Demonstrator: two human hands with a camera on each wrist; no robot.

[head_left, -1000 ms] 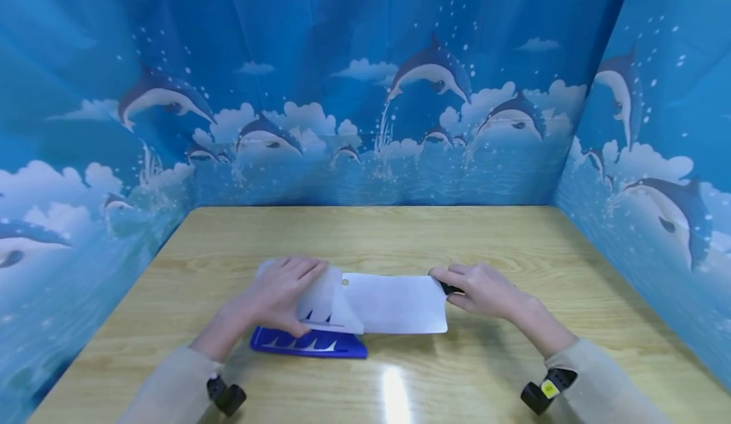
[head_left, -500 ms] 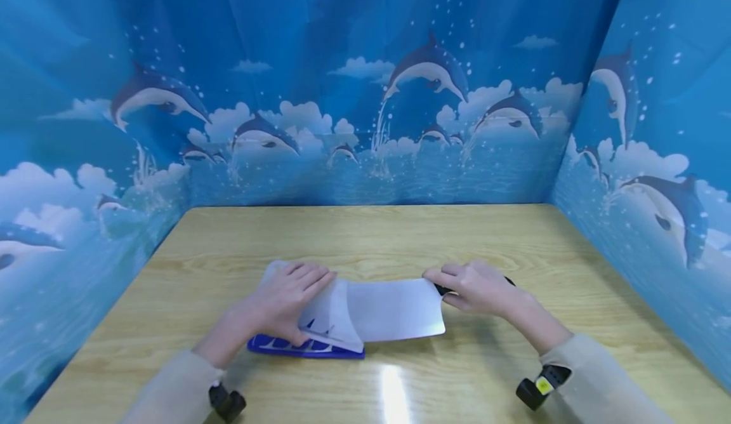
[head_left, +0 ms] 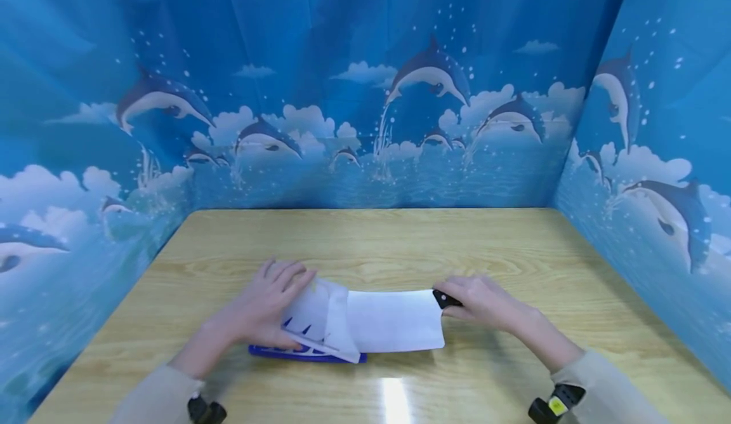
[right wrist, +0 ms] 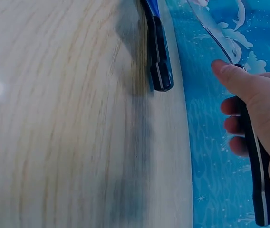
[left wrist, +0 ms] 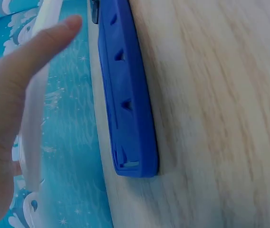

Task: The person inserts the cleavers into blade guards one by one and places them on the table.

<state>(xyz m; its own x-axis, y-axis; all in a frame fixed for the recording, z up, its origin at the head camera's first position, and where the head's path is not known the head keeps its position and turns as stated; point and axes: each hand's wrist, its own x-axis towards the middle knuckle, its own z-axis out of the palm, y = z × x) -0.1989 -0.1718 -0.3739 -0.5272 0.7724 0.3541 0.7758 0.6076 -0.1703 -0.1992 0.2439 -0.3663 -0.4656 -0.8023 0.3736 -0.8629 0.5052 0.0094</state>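
My left hand point(head_left: 263, 310) grips a whitish see-through blade guard point(head_left: 338, 322) from its left side, thumb along the near edge. The left wrist view shows this guard point(left wrist: 33, 128) edge-on, raised off the table. My right hand point(head_left: 485, 300) holds a cleaver point(head_left: 394, 321) by its black handle point(right wrist: 263, 190), thumb near the blade. The blade's left end lies within the guard's outline, and its wide right part is bare. Beneath sits a blue blade guard point(left wrist: 135, 118) with cut-outs. A second black knife handle point(right wrist: 159, 57) extends from the blue piece.
A light wood-grain table point(head_left: 365, 240) carries these things. Blue dolphin-print curtains point(head_left: 320, 94) stand at its back and sides. Small black devices point(head_left: 556, 405) are strapped to both wrists. Light glares on the table's front.
The whitish guard and cleaver have tilted and shifted nearer, covering more of the blue guard. The hole in the blade, bare at first, now lies within the whitish guard's outline.
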